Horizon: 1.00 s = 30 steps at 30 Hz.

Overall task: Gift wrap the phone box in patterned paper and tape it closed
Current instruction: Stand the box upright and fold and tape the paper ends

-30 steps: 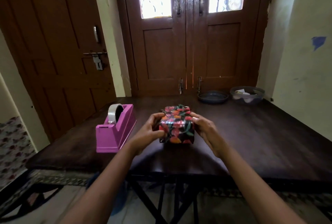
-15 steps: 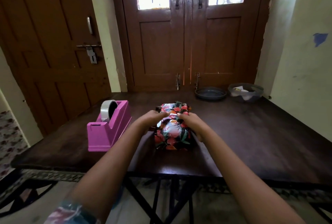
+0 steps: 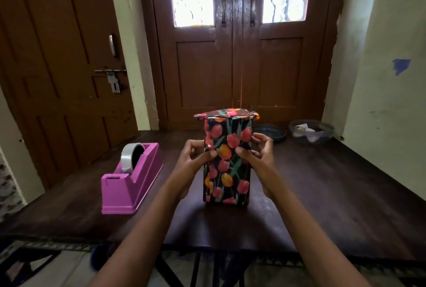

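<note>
Phone box (image 3: 227, 171), covered in patterned paper (image 3: 227, 113), stands upright on its short end on the tabletop (image 3: 322, 194), centred and towards the near edge; left hand (image 3: 192, 159) and right hand (image 3: 259, 155) hold it from either side at its upper half, thumbs pressed on the near face, fingers curled round the side edges.

Top end: the paper flares outward as a loose collar, not folded down; no tape is seen on it; whether the bottom end is sealed cannot be told.

Risks, as judged:
- The box is tall on a narrow base; uneven pressing while folding the top could tip it.
- The tape dispenser (image 3: 129, 183) sits to the left, well apart; freeing one hand to reach it may let the flaps spring open.
- The glossy paper may tear or wrinkle at the corners if pulled hard.
- A short strip may fail to hold the layered folds.
</note>
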Each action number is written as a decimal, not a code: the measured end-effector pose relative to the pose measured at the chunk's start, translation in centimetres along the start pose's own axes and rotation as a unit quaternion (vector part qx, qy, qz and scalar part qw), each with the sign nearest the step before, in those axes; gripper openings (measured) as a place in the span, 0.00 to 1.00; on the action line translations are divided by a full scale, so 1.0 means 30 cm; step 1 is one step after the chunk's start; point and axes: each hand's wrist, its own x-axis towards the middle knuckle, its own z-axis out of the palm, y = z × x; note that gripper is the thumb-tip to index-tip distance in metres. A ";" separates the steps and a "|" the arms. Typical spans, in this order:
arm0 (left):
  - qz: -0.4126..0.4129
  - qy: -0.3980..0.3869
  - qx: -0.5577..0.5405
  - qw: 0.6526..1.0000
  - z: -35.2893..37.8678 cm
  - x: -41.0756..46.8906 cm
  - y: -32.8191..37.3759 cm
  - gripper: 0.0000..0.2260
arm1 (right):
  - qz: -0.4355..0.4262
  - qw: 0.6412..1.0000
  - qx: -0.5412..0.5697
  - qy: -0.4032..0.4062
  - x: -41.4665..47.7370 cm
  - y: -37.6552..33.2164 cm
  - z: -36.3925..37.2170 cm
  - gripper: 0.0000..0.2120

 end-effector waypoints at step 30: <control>-0.003 -0.163 0.093 0.982 -0.047 -0.040 0.093 0.28 | -0.224 0.861 -0.456 -0.030 0.105 -0.428 0.055 0.10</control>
